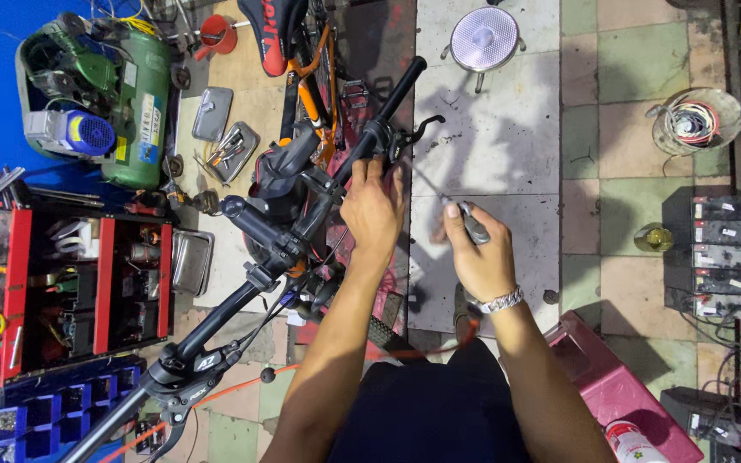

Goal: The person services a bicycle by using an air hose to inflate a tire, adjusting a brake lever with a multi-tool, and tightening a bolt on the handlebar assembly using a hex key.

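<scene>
Head view: bike seen from above
Left hand: clamped on handlebar beside brake lever
Right hand: closed round screwdriver, tip toward lever

The black handlebar ran slantwise across the middle, and the left hand lay on it beside the brake lever, which jutted toward the open tiles. The right hand, closed on a screwdriver, had bare floor above and to its right, up to the round stool. Left of the bar the way was crowded: bike frame, metal trays, red tool cart and green compressor. A red plastic stool stood close beside the right forearm.
</scene>
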Demonstrator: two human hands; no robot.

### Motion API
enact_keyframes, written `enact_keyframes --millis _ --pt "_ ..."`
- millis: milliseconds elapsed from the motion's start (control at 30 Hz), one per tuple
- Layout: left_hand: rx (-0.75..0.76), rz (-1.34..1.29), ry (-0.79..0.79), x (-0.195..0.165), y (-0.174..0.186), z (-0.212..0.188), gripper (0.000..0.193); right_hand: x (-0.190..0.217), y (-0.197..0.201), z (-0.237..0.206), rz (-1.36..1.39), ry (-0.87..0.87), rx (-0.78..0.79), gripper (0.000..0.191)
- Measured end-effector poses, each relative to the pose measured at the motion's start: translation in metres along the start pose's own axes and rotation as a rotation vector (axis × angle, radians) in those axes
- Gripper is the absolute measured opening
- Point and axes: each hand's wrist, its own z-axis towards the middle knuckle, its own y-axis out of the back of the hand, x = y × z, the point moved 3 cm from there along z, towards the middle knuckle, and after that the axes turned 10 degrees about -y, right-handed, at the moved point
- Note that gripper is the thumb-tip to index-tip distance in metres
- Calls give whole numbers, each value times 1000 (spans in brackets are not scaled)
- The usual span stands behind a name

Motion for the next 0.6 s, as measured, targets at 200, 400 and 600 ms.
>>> enact_keyframes --millis 200,400,600 --pt "-102 7 36 2 -7 -1 23 31 5 14 -164 -23 39 43" --pt "-172 -35 24 2 -8 -2 21 52 5 31 -238 7 109 44" --pt "-143 -50 39 5 -11 1 18 65 -3 54 -413 107 76 46"
